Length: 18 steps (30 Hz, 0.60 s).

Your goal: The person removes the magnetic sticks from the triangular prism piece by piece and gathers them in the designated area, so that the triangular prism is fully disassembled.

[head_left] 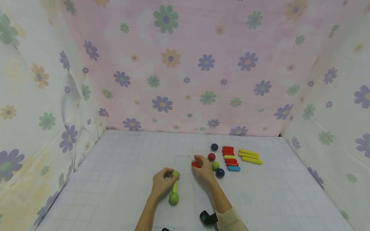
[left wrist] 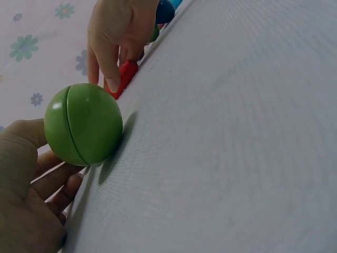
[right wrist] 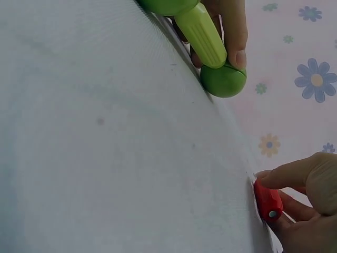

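Note:
Two green balls are joined by a light green stick (head_left: 174, 187) into a dumbbell shape on the table. My left hand (head_left: 162, 183) pinches the farther ball (right wrist: 223, 81) between thumb and fingers. The nearer ball (head_left: 173, 198) has a seam round it and fills much of the left wrist view. To the right, my right hand (head_left: 204, 169) holds a short red stick (right wrist: 268, 201) between thumb and fingers, low at the cloth. A small silvery dot shows on the red stick's end. A gap separates the red stick from the green dumbbell.
Right of my right hand lie a red ball (head_left: 211, 157), a green ball (head_left: 215, 166) and two dark blue balls (head_left: 214, 147). Beyond them are a column of short red sticks (head_left: 228, 151), a blue stick (head_left: 233, 168) and long yellow sticks (head_left: 251, 160). Flowered cloth walls (head_left: 185, 70) enclose the table.

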Available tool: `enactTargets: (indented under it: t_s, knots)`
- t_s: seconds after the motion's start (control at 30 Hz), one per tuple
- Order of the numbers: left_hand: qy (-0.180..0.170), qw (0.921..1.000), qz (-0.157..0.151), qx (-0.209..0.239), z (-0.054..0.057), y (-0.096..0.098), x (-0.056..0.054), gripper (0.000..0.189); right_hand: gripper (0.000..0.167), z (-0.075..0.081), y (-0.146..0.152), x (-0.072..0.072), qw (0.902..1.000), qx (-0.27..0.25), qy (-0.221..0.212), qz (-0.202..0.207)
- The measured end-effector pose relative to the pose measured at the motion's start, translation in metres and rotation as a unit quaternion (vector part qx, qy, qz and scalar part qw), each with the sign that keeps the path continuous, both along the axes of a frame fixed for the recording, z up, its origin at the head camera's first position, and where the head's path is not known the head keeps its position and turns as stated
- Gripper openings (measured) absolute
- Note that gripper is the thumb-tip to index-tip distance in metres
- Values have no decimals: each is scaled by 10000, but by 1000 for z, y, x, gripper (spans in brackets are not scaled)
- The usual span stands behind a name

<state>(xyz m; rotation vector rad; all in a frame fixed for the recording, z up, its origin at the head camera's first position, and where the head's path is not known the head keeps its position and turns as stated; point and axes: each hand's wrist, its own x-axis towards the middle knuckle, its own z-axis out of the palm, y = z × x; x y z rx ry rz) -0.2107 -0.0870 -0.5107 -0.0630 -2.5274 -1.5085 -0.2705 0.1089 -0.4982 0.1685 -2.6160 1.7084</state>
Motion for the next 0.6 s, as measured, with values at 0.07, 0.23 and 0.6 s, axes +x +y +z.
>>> enactTargets:
  t_s: [0.07,0.23,0.6]
  knots:
    - [-14,10000,15,3,0,0,0,28,49,1,1,2,9998,151,-116,-54]
    - [-19,10000,9,-4,-1,-1,0,29,44,3,2,5,9990,378,-201,-157]
    - [-10,10000,6,12,-1,0,0,28,33,29,14,15,9963,-63,830,232]
